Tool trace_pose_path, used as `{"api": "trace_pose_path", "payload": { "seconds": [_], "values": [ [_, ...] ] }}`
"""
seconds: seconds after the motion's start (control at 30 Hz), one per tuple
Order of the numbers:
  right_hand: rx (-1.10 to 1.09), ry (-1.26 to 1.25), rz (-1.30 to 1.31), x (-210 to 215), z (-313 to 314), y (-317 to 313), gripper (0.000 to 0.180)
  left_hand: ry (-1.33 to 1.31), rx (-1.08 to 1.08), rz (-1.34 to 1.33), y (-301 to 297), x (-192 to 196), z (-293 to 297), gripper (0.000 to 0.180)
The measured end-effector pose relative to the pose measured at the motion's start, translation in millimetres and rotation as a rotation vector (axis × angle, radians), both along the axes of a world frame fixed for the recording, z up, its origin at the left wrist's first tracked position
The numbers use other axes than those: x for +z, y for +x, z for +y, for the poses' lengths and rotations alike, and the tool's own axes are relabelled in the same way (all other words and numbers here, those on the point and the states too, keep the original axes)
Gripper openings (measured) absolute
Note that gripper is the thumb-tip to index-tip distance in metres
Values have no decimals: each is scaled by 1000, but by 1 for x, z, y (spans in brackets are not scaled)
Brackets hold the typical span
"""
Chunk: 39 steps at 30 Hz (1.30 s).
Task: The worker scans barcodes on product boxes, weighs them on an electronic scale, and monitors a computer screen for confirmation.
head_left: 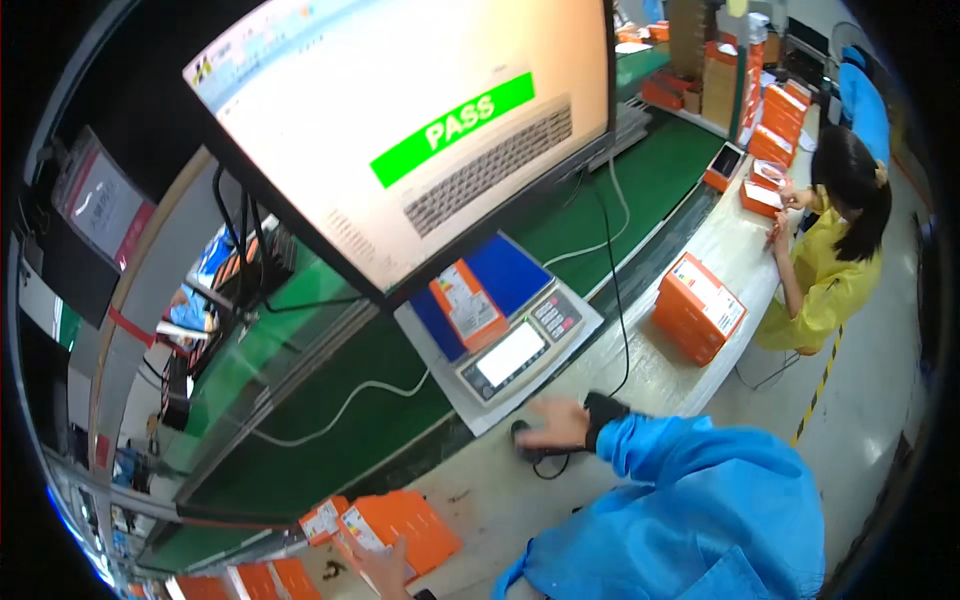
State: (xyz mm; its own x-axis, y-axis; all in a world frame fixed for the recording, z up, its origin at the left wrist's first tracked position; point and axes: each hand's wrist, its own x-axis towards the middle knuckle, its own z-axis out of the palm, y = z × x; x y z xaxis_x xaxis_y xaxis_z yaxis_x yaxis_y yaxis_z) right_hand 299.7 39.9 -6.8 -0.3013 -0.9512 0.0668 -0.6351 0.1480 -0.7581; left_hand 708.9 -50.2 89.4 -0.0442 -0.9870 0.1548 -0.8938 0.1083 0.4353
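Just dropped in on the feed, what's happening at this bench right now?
An orange box sits on the blue-topped scale under a monitor showing a green banner. The right hand rests on a black scanner beside the scale; the left hand touches a flat orange carton. A co-worker handles boxes farther along.

- The orange box on the scale looks like smooth printed cardboard with a slight sheen.
- The scale has a matt blue platform and a grey plastic casing with a glossy display.
- The desk is pale, worn and scuffed.
- The blue sleeve looks like thin, smooth cloth with a black knit cuff.
- The conveyor belt is matt green.
- The monitor screen is glossy and bright.
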Motion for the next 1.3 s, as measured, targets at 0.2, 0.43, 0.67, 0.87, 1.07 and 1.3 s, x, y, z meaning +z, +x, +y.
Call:
{"api": "trace_pose_path", "payload": {
  "seconds": [0.2, 0.43, 0.67, 0.87, 1.07, 1.3],
  "values": [
    [-466, -326, 472, 74, -146, -51, 94, 70, 104, 7, -5, 1, -7, 111],
    [-348, 170, 174, 67, -186, -47, 106, 5, 155, 249, -58, 51, 15, 98],
    [-58, -89, -67, 101, -34, -78, 84, 147, 38, 536, -143, 60, -8, 80],
    [-237, -228, 177, 152, 139, -143, 78, 128, -273, 557, -244, 44, -61, 80],
    [-561, -108, 409, 141, 206, -227, 74, 64, -405, 532, -353, 21, -129, 92],
    [-503, 28, 390, 93, 215, -254, 75, 180, -133, -61, -433, 4, -140, 107]
  ]
}}
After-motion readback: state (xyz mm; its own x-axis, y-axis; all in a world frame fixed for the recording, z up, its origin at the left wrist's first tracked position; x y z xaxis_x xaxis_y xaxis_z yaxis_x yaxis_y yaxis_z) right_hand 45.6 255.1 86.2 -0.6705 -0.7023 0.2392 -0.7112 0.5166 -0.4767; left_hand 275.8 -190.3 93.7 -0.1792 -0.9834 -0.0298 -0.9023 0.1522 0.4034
